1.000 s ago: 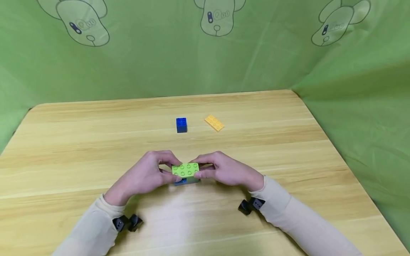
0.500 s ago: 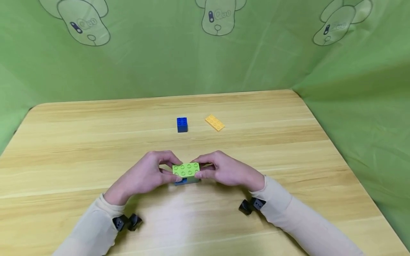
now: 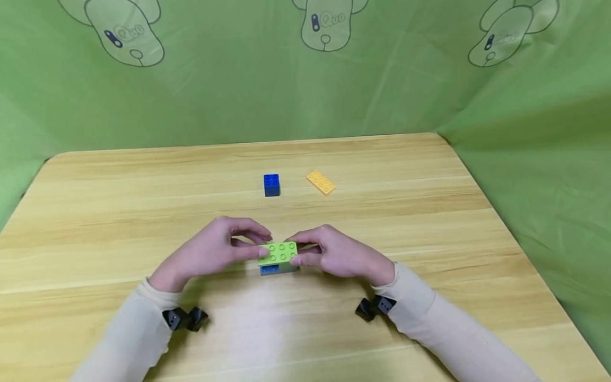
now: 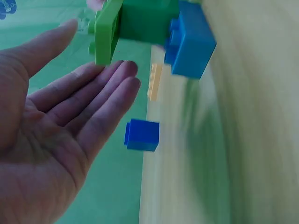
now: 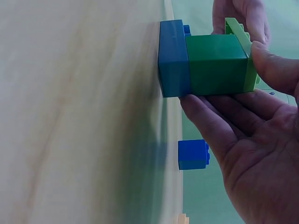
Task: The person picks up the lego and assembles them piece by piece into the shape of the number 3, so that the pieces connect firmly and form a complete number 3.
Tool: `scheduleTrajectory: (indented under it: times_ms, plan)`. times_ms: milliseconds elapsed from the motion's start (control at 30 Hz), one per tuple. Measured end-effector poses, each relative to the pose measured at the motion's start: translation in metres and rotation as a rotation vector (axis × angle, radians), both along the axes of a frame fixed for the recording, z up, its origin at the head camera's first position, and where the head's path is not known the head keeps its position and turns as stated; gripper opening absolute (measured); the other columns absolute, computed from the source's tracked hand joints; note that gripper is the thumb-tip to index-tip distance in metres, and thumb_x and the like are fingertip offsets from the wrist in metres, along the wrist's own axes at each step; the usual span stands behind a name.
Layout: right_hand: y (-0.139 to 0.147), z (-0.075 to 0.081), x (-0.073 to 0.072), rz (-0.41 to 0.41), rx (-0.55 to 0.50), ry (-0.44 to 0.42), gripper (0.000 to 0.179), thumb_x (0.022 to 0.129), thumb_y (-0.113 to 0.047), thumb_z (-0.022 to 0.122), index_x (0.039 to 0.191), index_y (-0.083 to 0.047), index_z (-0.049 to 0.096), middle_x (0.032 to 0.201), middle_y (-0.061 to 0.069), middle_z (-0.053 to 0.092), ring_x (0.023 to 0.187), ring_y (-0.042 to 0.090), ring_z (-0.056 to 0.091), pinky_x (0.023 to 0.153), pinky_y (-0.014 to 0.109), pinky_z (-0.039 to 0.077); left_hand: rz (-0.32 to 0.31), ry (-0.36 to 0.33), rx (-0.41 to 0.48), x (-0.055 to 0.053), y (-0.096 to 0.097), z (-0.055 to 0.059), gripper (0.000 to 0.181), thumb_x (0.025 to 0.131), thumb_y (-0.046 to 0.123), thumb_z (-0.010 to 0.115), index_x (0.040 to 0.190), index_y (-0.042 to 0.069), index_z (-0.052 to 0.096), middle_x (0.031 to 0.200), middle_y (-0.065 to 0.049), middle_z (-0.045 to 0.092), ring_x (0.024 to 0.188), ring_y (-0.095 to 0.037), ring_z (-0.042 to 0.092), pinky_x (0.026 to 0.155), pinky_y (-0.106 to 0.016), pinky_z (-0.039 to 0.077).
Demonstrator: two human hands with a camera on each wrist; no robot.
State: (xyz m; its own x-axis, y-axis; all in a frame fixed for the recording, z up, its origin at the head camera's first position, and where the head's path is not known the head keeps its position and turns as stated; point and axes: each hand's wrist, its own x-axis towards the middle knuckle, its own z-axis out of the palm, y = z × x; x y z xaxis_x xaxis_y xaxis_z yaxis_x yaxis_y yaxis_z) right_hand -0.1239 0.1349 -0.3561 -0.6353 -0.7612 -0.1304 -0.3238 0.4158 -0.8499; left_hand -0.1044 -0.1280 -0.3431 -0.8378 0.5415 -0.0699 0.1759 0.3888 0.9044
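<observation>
A small stack of toy building bricks sits between my hands: a blue brick (image 5: 173, 60) at the bottom, a dark green brick (image 5: 216, 63) over its right part, and a light green plate (image 3: 282, 254) on top. The plate's left end overhangs the dark green brick. My right hand (image 3: 342, 253) grips the stack's right end between thumb and fingers. At the left end, my left hand (image 3: 210, 248) is loosened; in the left wrist view its fingers extend and its thumb stands apart from the plate. Whether the stack touches the table I cannot tell.
Behind the hands on the wooden table (image 3: 119, 212) stand a dark blue brick (image 3: 271, 185) and, to its right, a flat yellow-orange plate (image 3: 321, 182). Green cloth (image 3: 238, 95) hangs along the table's back and right sides.
My left hand has let go of the stack's left end and moved slightly up and left, its fingers spreading. The right hand and the stack stay in place.
</observation>
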Motion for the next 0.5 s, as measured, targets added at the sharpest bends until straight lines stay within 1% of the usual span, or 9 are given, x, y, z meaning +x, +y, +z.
scheduleTrajectory:
  times_ms: [67, 133, 233, 333, 500]
  plan:
    - [0.000, 0.001, 0.000, 0.005, -0.002, 0.000, 0.033, 0.096, -0.020, 0.066, 0.126, -0.007, 0.065, 0.106, -0.006, 0.069, 0.091, 0.013, 0.064, 0.081, 0.031, 0.054, 0.024, 0.021, -0.007, -0.005, -0.002, 0.001, 0.032, 0.090, 0.023, 0.074, 0.116, 0.004, 0.069, 0.107, -0.005, 0.069, 0.096, -0.017, 0.064, 0.083, -0.032, 0.055]
    - [0.000, 0.001, 0.000, 0.010, 0.001, 0.002, 0.034, 0.096, -0.021, 0.066, 0.127, -0.006, 0.064, 0.108, -0.005, 0.068, 0.093, 0.014, 0.064, 0.083, 0.031, 0.054, 0.053, 0.029, 0.004, -0.010, -0.004, 0.003, 0.031, 0.091, 0.021, 0.073, 0.116, 0.003, 0.069, 0.110, -0.008, 0.069, 0.099, -0.017, 0.063, 0.085, -0.031, 0.055]
    - [0.000, 0.000, 0.000, 0.008, 0.010, 0.007, 0.034, 0.096, -0.021, 0.066, 0.127, -0.006, 0.064, 0.109, -0.004, 0.068, 0.093, 0.014, 0.064, 0.083, 0.030, 0.054, 0.098, 0.045, 0.039, -0.017, -0.006, 0.005, 0.029, 0.092, 0.017, 0.072, 0.117, 0.002, 0.068, 0.113, -0.011, 0.068, 0.101, -0.019, 0.063, 0.086, -0.029, 0.054]
    - [0.000, 0.000, 0.000, 0.002, 0.017, 0.006, 0.034, 0.096, -0.021, 0.066, 0.127, -0.007, 0.064, 0.109, -0.005, 0.068, 0.093, 0.013, 0.064, 0.082, 0.030, 0.054, 0.147, 0.079, 0.066, -0.024, -0.006, 0.007, 0.028, 0.092, 0.014, 0.072, 0.117, 0.002, 0.068, 0.114, -0.012, 0.068, 0.103, -0.020, 0.063, 0.087, -0.028, 0.054]
    - [0.002, 0.001, 0.001, -0.004, 0.023, 0.004, 0.035, 0.096, -0.023, 0.065, 0.128, -0.008, 0.064, 0.109, -0.005, 0.068, 0.093, 0.013, 0.063, 0.082, 0.030, 0.054, 0.245, 0.118, 0.098, -0.036, -0.004, 0.008, 0.033, 0.091, 0.016, 0.073, 0.120, 0.001, 0.066, 0.115, -0.009, 0.067, 0.107, -0.020, 0.062, 0.091, -0.031, 0.053]
